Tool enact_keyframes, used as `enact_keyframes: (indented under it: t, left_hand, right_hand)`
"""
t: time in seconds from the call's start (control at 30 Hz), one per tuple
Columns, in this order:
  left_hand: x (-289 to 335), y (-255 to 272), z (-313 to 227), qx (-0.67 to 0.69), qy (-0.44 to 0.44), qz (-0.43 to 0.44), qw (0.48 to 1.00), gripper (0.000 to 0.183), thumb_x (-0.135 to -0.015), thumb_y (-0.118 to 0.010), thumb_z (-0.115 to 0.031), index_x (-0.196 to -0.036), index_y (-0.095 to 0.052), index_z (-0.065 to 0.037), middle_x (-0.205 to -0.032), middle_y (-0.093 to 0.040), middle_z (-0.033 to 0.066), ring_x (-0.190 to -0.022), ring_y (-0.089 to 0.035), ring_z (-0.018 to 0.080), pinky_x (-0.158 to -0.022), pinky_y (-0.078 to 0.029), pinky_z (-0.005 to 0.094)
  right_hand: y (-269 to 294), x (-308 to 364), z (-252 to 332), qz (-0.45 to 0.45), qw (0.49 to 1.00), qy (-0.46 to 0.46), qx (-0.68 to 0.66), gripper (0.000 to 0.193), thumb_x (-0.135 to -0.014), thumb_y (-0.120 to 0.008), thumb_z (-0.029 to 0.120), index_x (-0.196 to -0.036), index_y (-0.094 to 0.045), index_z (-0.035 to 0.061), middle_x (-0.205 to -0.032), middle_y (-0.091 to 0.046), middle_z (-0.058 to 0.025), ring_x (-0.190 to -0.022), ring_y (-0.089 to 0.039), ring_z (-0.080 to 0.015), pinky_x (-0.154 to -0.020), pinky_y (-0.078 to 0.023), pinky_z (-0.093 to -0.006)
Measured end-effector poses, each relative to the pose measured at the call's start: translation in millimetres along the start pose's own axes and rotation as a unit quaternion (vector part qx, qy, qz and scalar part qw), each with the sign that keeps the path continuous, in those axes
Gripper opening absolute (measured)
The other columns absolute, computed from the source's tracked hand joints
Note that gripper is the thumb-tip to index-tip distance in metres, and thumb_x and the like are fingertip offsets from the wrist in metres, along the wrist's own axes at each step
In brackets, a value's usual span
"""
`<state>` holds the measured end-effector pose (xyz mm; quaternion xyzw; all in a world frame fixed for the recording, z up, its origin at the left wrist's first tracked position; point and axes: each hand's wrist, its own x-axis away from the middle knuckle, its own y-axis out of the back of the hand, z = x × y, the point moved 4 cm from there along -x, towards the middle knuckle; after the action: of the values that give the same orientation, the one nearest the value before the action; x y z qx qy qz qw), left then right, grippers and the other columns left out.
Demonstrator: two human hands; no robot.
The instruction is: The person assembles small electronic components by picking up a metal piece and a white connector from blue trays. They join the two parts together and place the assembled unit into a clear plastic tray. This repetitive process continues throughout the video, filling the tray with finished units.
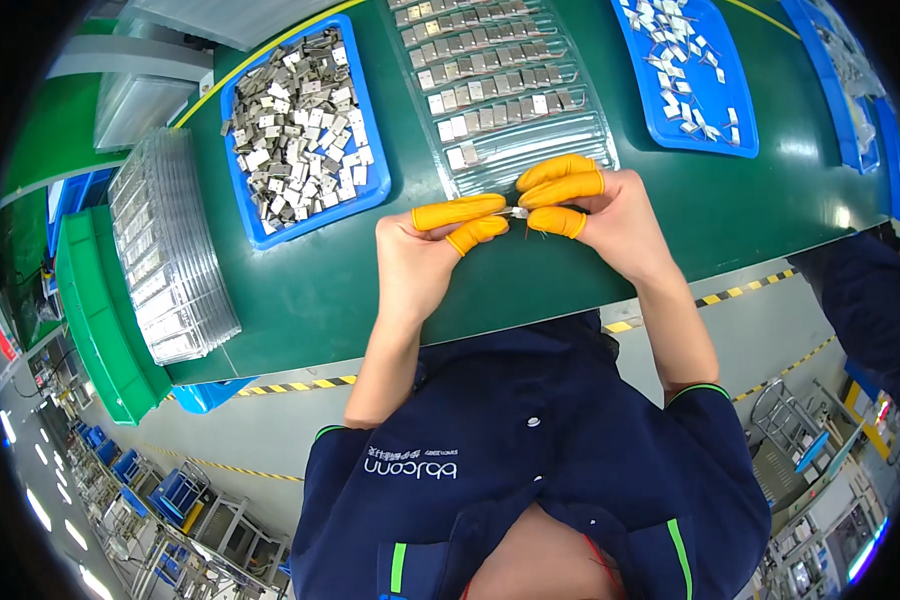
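Observation:
My left hand (425, 245) and my right hand (600, 210) meet over the near half of the green table, both with yellow finger cots on. Between their pinched fingertips is a small whitish part with thin wires (516, 212), mostly covered by the fingers, so its exact kind does not show. Just beyond the hands lies a clear plastic tray (545, 150) with rows of small silvery blocks. Its nearest row holds only a block or two at the left end. At the far right, a blue tray (735, 140) carries small white pieces with thin wires.
A blue tray (378, 190) heaped with silvery metal blocks stands left of the clear tray. Farther left are stacked clear plastic trays (175, 250) and a green bin (105, 320) at the table's edge. More blue trays (835, 90) and another person's dark sleeve (855, 290) appear at right.

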<state>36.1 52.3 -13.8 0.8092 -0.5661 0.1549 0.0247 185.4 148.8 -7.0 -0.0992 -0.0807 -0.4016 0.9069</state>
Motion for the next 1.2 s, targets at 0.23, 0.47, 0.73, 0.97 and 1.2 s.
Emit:
enact_keyframes:
  t: [0.23, 0.47, 0.73, 0.97, 1.2]
  left_hand:
    - [4.4, 1.2, -10.4, 0.059, 0.045, 0.107, 0.992, 0.018, -0.075, -0.067, 0.005, -0.093, -0.066, 0.008, -0.085, -0.067, 0.0159, -0.076, -0.067, 0.0215, -0.071, -0.055, 0.0285]
    - [10.3, 2.8, -2.5, 0.129, 0.024, 0.124, 0.984, 0.020, -0.075, -0.067, 0.004, -0.094, -0.065, 0.008, -0.086, -0.067, 0.0158, -0.075, -0.067, 0.0226, -0.072, -0.055, 0.0292]
    - [8.8, 3.7, -21.2, -0.378, -0.249, -0.080, 0.888, 0.040, -0.077, -0.066, -0.006, -0.115, -0.056, 0.002, -0.116, -0.058, 0.0125, -0.117, -0.050, 0.0263, -0.095, -0.040, 0.0435]
    - [8.0, -11.0, 3.1, -0.606, -0.194, -0.009, 0.771, 0.051, -0.086, -0.054, -0.014, -0.133, -0.038, -0.003, -0.139, -0.037, 0.0117, -0.134, -0.025, 0.0256, -0.109, -0.012, 0.0487]
    - [6.5, -11.8, 6.3, -0.591, -0.211, -0.002, 0.779, 0.053, -0.084, -0.057, -0.015, -0.132, -0.039, -0.004, -0.139, -0.036, 0.0138, -0.135, -0.024, 0.0270, -0.109, -0.013, 0.0489]
  right_hand:
    - [-7.4, 5.8, 8.2, 0.101, 0.983, -0.127, -0.080, 0.017, -0.068, -0.070, -0.005, -0.085, -0.066, -0.0057, -0.090, -0.063, -0.0092, -0.079, -0.060, -0.0152, -0.072, -0.051, -0.0273]
    - [-21.1, 12.3, 22.3, 0.083, 0.995, -0.047, -0.040, 0.013, -0.071, -0.069, -0.004, -0.083, -0.065, -0.0057, -0.089, -0.062, -0.0095, -0.081, -0.060, -0.0162, -0.074, -0.051, -0.0269]
    - [-14.3, -14.2, 30.3, -0.137, 0.871, 0.284, 0.377, 0.017, -0.066, -0.072, 0.004, -0.083, -0.067, 0.0033, -0.088, -0.061, -0.0073, -0.084, -0.058, -0.0261, -0.073, -0.048, -0.0348]
    - [-30.8, -28.7, 12.6, -0.072, 0.708, 0.421, 0.563, 0.021, -0.062, -0.069, 0.005, -0.082, -0.067, 0.0066, -0.092, -0.061, -0.0034, -0.088, -0.056, -0.0230, -0.076, -0.045, -0.0363]
    - [-25.0, -31.0, 10.7, -0.063, 0.744, 0.373, 0.550, 0.021, -0.064, -0.068, 0.006, -0.084, -0.068, 0.0056, -0.093, -0.063, -0.0022, -0.090, -0.056, -0.0211, -0.079, -0.043, -0.0350]
